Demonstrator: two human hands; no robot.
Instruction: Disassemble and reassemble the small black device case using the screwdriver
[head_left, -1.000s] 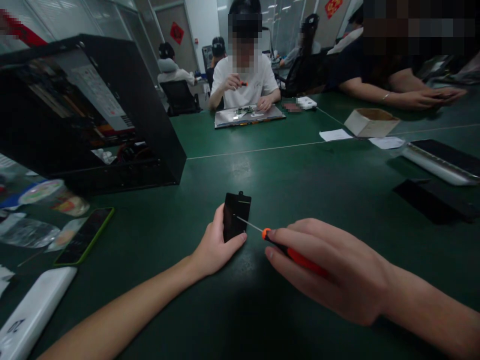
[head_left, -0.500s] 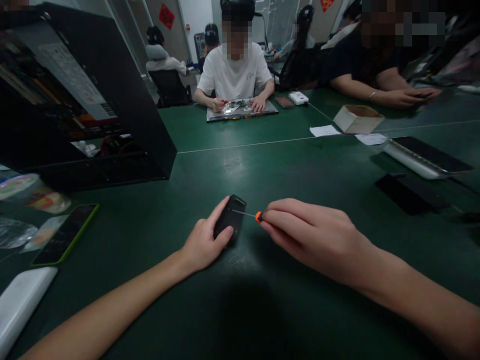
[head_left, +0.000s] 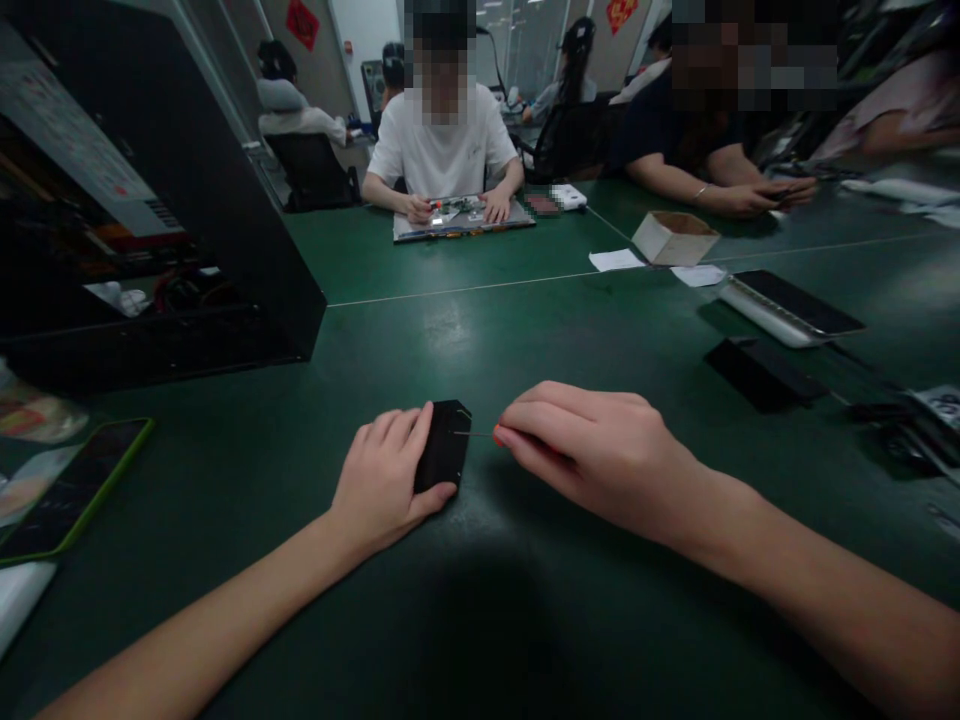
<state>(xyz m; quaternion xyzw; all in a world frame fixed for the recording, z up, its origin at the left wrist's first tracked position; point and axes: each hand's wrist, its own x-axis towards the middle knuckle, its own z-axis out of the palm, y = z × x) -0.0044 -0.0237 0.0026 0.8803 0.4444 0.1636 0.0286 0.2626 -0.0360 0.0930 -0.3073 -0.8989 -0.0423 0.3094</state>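
My left hand (head_left: 386,465) is closed around the left side of a flat black case (head_left: 446,455), thumb along its near edge and fingers over the far side. The case is small and angular, with cut corners; its exact kind cannot be made out. In my right hand (head_left: 585,450) is a screwdriver (head_left: 496,434), pinched by its orange-red end, with most of the handle hidden in the fingers. Its thin metal shaft points left and the tip meets the top face of the case.
A black computer tower (head_left: 225,180) stands open at the left, with a green-edged phone (head_left: 75,490) nearer me. On the right are a small cardboard box (head_left: 667,245), a white device (head_left: 780,315) and a black block (head_left: 761,375). Across the table a person (head_left: 442,150) handles a circuit board.
The case has turned to lie flatter, and more of the left hand's fingers show. The screwdriver's shaft stays on it, with less of the handle visible. The view has shifted right.
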